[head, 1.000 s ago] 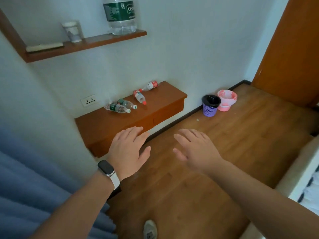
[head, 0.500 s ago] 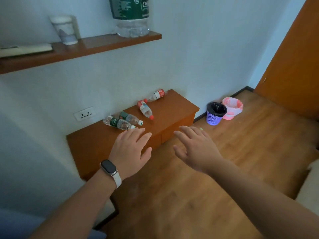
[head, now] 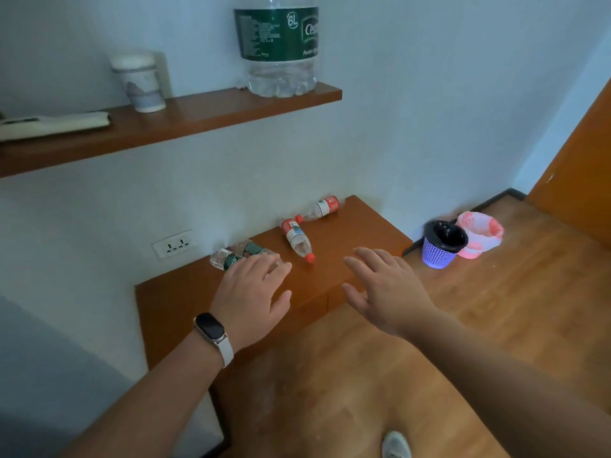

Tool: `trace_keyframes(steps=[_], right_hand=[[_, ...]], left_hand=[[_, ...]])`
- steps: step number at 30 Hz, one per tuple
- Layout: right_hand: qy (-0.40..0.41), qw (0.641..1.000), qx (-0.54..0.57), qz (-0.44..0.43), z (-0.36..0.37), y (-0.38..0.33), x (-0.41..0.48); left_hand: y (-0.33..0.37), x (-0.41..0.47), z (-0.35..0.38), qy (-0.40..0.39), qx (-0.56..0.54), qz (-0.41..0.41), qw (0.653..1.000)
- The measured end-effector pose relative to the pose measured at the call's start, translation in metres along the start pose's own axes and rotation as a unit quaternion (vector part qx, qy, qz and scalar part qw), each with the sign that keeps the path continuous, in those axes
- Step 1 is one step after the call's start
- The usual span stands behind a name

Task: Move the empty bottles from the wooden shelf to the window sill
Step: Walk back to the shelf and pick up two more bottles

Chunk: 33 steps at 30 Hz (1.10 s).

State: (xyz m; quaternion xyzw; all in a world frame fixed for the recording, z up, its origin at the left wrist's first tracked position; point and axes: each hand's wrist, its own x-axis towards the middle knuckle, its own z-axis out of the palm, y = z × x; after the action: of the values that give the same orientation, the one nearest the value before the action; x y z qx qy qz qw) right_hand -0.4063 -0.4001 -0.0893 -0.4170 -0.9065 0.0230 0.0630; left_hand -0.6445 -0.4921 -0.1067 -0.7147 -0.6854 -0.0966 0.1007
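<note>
Reaching forward, both hands were spread open with nothing in them: the left hand [head: 253, 290], with a smartwatch [head: 211, 328] on its wrist, hovered over the front of the low wooden shelf [head: 357, 233], and the right hand [head: 385, 285] hung just off the shelf's front edge, above the wooden floor [head: 496, 325]. Four empty bottles lay on their sides on the shelf near the wall. Two green-label bottles sat close together at the left; the nearer green-label bottle [head: 226, 259] was partly hidden behind the left hand's fingers [head: 274, 264], and the second green-label bottle [head: 253, 248] lay just behind it, touching or nearly so. A red-cap bottle [head: 297, 239] lay near the middle, cap pointing toward the front edge, clear of both hands. Another red-label bottle [head: 322, 208] rested against the wall toward the shelf's far end, its cap close to the base of the middle one. A wall socket [head: 172, 243] sat just left of the bottles. Above, a higher wall shelf [head: 185, 122] carried a large 6L water bottle [head: 279, 44], a paper cup [head: 140, 82] and a flat pale object [head: 53, 122] I could not identify. On the floor right of the low shelf stood a purple waste basket [head: 441, 246] with a black liner, touching a pink-lined bin [head: 479, 234]. An orange wooden door [head: 582, 166] closed the right side. The tip of a grey shoe [head: 395, 446] showed at the bottom edge. No window sill was in view.
</note>
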Motion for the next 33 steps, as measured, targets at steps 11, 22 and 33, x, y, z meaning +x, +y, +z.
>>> trace_keyframes(steps=[11,22,33], right_hand=[[-0.013,0.998,0.024,-0.051,0.004,0.152,0.089],[0.022,0.994,0.041,-0.1,-0.002,0.283,0.139],[0.034,0.99,0.048,-0.126,0.008,0.305,0.182]], left_hand=[[0.066,0.13,0.036,0.036,0.039,-0.092,0.994],[0.134,0.239,0.063,0.007,0.056,-0.101,0.993],[0.128,0.293,0.086,0.049,0.091,-0.092,0.99]])
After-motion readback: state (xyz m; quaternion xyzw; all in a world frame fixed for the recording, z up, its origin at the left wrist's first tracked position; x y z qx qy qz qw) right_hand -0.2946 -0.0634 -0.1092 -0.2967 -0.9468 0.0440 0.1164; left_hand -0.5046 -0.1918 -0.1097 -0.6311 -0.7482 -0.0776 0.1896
